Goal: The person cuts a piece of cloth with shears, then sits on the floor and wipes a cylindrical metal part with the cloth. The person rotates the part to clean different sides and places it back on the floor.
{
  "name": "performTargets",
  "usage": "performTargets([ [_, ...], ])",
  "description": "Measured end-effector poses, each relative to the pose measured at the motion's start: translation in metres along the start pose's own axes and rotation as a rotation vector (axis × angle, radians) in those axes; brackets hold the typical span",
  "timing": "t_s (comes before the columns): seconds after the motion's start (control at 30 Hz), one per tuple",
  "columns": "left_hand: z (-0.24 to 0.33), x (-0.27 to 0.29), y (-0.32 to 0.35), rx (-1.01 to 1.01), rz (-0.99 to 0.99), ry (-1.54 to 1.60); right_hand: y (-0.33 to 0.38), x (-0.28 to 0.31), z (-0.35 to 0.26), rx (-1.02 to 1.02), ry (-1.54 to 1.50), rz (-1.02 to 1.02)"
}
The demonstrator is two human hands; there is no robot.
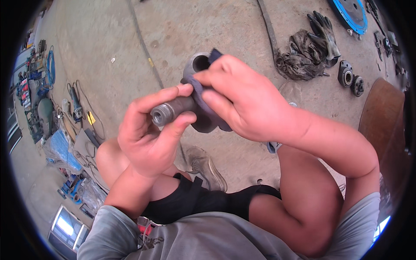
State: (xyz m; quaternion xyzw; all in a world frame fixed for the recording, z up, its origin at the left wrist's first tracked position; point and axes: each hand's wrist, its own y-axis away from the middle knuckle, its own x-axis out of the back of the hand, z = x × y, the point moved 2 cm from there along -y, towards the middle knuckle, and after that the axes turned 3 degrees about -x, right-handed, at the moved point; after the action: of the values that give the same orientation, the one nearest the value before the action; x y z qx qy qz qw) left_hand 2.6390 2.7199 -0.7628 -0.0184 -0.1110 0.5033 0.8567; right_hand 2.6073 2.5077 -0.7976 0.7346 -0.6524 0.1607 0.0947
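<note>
A grey metal rod end (pixel 177 107) with a threaded, hollow shank and a round eye at its far end is up in front of me, above the floor. My left hand (pixel 149 130) is closed round the threaded shank, thumb and fingers on either side of it. A dark purplish-grey cloth (pixel 208 110) is wrapped about the part beside the eye. My right hand (pixel 247 97) pinches that cloth and presses it against the metal; some of the cloth sticks out beyond the fingers near the eye. The cloth and fingers hide the middle of the part.
At the far right lie a crumpled dark rag (pixel 301 56), black-and-grey work gloves (pixel 325 37), a flanged metal part (pixel 346 73), a gear (pixel 358 86) and a blue-rimmed disc (pixel 353 17). An angle grinder (pixel 76 104) and several tools line the left. My shoe (pixel 206 169) stands below my hands.
</note>
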Motion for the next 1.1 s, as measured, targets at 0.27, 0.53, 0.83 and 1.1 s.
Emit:
performTargets([
  [0.27, 0.003, 0.007, -0.001, 0.12, 0.092, -0.004, 0.016, 0.038, 0.002, -0.104, 0.177, -0.016],
  [0.53, 0.001, 0.008, 0.006, 0.069, 0.02, -0.056, 0.023, -0.006, -0.01, -0.181, 0.17, -0.243],
  [0.83, 0.0, 0.012, -0.002, 0.156, 0.089, 0.023, -0.002, 0.055, 0.002, -0.339, -0.265, 0.123],
  [1.1, 0.003, 0.01, -0.005, 0.153, 0.121, 0.001, 0.036, 0.001, -0.003, -0.214, 0.018, -0.315],
])
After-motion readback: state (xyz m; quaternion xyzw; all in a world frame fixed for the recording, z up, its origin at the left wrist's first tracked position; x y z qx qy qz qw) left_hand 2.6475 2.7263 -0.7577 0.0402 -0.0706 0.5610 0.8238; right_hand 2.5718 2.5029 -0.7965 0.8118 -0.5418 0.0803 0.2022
